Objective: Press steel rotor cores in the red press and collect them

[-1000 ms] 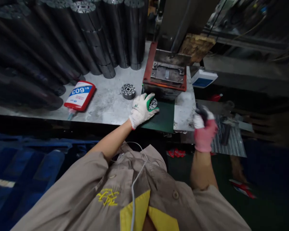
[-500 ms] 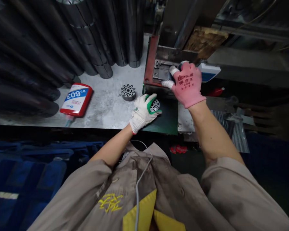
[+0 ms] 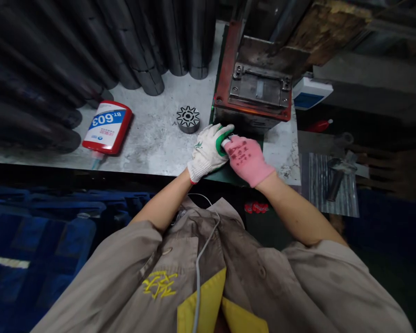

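Observation:
My left hand (image 3: 210, 150), in a white glove with a green palm, is closed around a round slotted metal core that the gloves now hide almost wholly. My right hand (image 3: 246, 158), in a pink glove, meets it from the right, its fingers pressed together against the left glove; what they grip cannot be made out. Both hands are low over the green mat (image 3: 219, 175) at the bench's front edge. Another core (image 3: 188, 119) with a star-like slot pattern lies flat on the bench, just left of and behind my left hand.
A red and white glue bottle (image 3: 107, 127) lies on the metal bench (image 3: 149, 138) at left. Dark stacked cores (image 3: 152, 81) line its back. Behind my hands stands a press fixture (image 3: 256, 92) on a red base, with a white-cased box (image 3: 312, 92) beside it.
My right hand has left the press fixture and moved down and left to my left hand. The fixture's top plate is uncovered. The view has shifted slightly.

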Action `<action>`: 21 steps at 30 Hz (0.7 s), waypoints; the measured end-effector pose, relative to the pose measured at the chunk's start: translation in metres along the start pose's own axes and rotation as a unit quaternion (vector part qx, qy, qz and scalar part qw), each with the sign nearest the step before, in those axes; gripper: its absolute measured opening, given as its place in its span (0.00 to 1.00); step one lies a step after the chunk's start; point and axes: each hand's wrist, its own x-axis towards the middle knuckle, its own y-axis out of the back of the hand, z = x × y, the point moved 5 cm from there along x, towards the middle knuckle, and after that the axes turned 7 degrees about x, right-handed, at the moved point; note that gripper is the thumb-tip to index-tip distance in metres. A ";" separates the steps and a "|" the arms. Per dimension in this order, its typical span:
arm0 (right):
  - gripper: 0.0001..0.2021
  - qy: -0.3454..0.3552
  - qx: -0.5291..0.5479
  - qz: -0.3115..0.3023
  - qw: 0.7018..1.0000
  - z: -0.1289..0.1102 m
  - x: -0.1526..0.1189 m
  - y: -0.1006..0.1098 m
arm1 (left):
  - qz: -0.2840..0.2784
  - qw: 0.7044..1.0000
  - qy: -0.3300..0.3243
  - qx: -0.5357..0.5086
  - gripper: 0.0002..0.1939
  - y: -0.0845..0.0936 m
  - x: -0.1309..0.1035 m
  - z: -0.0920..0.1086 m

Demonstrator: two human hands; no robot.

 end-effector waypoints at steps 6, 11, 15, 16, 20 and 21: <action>0.13 0.038 0.031 -0.022 0.999 0.007 -0.001 0.025 | -0.006 0.999 -0.015 -0.045 0.38 0.014 0.002 0.001; 0.30 -0.046 0.059 0.228 0.971 0.068 0.015 0.077 | 0.031 0.992 0.060 -0.106 0.28 0.016 0.006 0.005; 0.38 -0.065 0.005 0.252 0.966 0.086 0.035 0.088 | 0.051 0.995 0.068 -0.053 0.26 0.013 0.004 0.010; 0.36 -0.046 0.017 0.261 0.964 0.086 0.033 0.086 | 0.049 0.995 0.065 -0.049 0.26 0.012 0.003 0.011; 0.24 0.025 0.132 0.261 0.956 0.078 0.012 0.059 | 0.030 0.998 0.051 -0.031 0.39 0.009 0.000 0.010; 0.20 0.031 0.168 0.257 0.951 0.075 0.007 0.049 | 0.026 0.998 0.050 -0.020 0.42 0.008 -0.001 0.009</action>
